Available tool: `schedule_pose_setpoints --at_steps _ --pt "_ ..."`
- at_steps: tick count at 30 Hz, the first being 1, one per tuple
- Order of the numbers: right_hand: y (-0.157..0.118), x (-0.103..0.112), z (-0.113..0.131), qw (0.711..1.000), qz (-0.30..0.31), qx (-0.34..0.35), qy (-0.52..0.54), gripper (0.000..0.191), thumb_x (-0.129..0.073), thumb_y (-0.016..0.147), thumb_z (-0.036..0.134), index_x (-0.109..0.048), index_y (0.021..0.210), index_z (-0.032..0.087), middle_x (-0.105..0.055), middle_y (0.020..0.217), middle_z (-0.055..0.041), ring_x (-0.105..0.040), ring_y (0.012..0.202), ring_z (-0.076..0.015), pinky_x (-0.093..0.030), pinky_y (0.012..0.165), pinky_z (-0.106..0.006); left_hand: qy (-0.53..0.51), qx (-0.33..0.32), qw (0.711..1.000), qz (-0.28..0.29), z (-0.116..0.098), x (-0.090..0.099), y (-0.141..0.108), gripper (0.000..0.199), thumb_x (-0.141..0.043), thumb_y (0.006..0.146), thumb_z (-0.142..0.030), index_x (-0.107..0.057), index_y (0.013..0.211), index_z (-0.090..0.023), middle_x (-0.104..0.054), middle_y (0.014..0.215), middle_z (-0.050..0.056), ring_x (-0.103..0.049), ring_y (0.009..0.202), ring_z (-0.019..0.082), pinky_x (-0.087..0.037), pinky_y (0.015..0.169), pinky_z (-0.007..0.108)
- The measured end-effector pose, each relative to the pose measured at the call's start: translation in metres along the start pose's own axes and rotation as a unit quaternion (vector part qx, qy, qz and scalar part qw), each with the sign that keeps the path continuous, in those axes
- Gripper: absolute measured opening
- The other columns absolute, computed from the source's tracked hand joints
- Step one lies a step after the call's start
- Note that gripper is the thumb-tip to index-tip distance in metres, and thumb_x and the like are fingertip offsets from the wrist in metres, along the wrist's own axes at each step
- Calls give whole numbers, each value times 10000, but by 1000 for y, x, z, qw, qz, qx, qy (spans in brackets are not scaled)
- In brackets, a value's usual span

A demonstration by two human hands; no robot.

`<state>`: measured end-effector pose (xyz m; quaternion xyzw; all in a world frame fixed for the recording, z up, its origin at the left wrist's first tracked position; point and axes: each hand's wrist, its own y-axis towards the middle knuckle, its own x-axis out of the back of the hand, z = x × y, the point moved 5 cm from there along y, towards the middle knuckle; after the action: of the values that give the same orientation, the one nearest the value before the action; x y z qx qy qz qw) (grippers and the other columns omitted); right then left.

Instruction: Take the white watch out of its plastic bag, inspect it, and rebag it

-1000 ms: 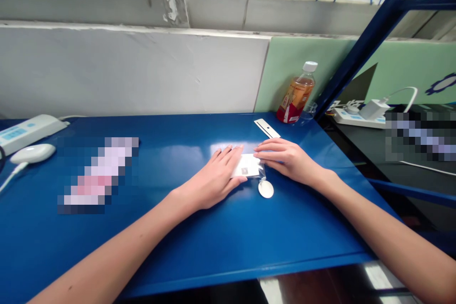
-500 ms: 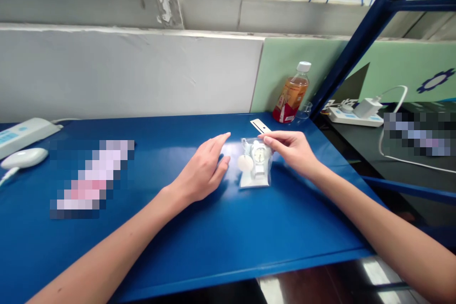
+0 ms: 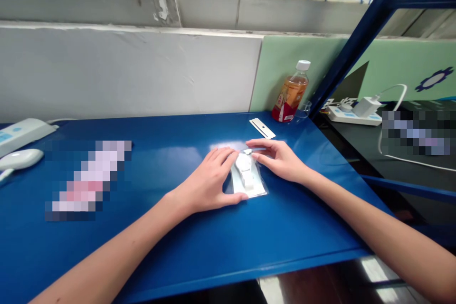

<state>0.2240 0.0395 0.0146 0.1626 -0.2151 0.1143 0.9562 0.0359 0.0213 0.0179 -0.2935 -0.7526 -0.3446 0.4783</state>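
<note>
A clear plastic bag (image 3: 257,187) with a white watch (image 3: 245,166) in it lies on the blue table (image 3: 171,256), near the middle of the view. My left hand (image 3: 215,180) is at the bag's left side, fingers spread, thumb by its lower edge and fingertips by its top. On the upper right, my right hand (image 3: 280,159) has its thumb and fingers at the bag's top edge; whether they pinch the plastic is hard to tell. Just behind my right hand lies a flat white card (image 3: 262,128) with a dark slot.
A bottle (image 3: 291,92) of reddish drink stands at the back right. A blurred-out object (image 3: 90,175) lies on the left, beside a white oval device (image 3: 23,159) and a power strip (image 3: 26,135). A blue metal post (image 3: 356,47) rises at the right.
The bag has come down flatter and slightly left. My left hand has moved right to its side, and my right hand has shifted slightly left and down, uncovering the card.
</note>
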Motion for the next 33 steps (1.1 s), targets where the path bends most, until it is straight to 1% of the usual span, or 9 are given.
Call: schedule_pose_setpoints --at_steps 3,6,8,11,17,21,25,30,33 --pt "-4 3 14 975 21 129 -181 408 -657 875 356 -644 1247 190 -611 1352 -143 -511 1314 -305 -402 1102 -527 12 15 1000 10 4 1 -1 867 -647 821 -601 -362 1468 -101 -447 1471 215 -363 1401 364 -287 1156 521" --pt "-10 -2 18 944 110 178 -254 697 -710 816 476 -506 1410 175 -517 1450 -172 -406 1395 -342 -366 1123 -558 24 18 999 17 8 3 -1 862 -615 840 -618 -334 1492 -128 -409 1513 191 -304 1439 358 -250 1170 536" --pt "-12 -5 17 937 141 176 -267 826 -710 798 535 -424 1472 153 -458 1492 -198 -385 1407 -354 -367 1122 -560 32 21 999 22 11 5 -1 889 -599 843 -645 -311 1506 -128 -371 1540 187 -263 1457 359 -257 1168 532" --pt "-13 -8 12 937 155 150 -274 878 -691 800 572 -392 1488 117 -420 1509 -230 -390 1402 -363 -381 1116 -547 62 27 997 28 15 8 0 915 -567 849 -684 -321 1500 -89 -352 1547 201 -252 1463 354 -268 1167 514" --pt "-11 -10 10 933 171 133 -288 898 -667 809 600 -391 1480 70 -408 1513 -235 -381 1410 -344 -369 1136 -506 106 31 994 -15 17 14 0 746 -549 882 -647 -521 1359 -73 -557 1390 203 -442 1367 338 -331 1139 494" --pt "-11 -10 11 936 165 138 -280 881 -678 802 598 -399 1483 115 -425 1506 -225 -386 1405 -357 -372 1124 -541 102 29 994 -32 17 15 0 700 -559 887 -626 -558 1319 -75 -601 1339 197 -496 1322 335 -383 1105 477" --pt "-11 -10 10 938 158 139 -274 887 -690 790 598 -395 1488 139 -429 1504 -222 -393 1400 -366 -375 1117 -554 94 36 995 -16 20 14 -1 758 -559 877 -642 -498 1388 -86 -546 1405 192 -460 1349 342 -381 1104 471" --pt "-12 -11 5 939 154 130 -277 962 -690 777 618 -335 1519 119 -370 1541 -225 -313 1443 -373 -333 1145 -562 66 56 995 48 23 6 -4 963 -505 842 -752 -308 1518 -96 -338 1553 201 -260 1456 374 -301 1146 508" --pt "-12 -12 2 939 159 127 -276 988 -675 783 631 -288 1540 128 -332 1562 -217 -270 1461 -376 -324 1146 -575 55 60 995 51 23 5 -4 1002 -525 814 -771 -290 1525 -106 -257 1582 217 -195 1472 389 -278 1152 529"
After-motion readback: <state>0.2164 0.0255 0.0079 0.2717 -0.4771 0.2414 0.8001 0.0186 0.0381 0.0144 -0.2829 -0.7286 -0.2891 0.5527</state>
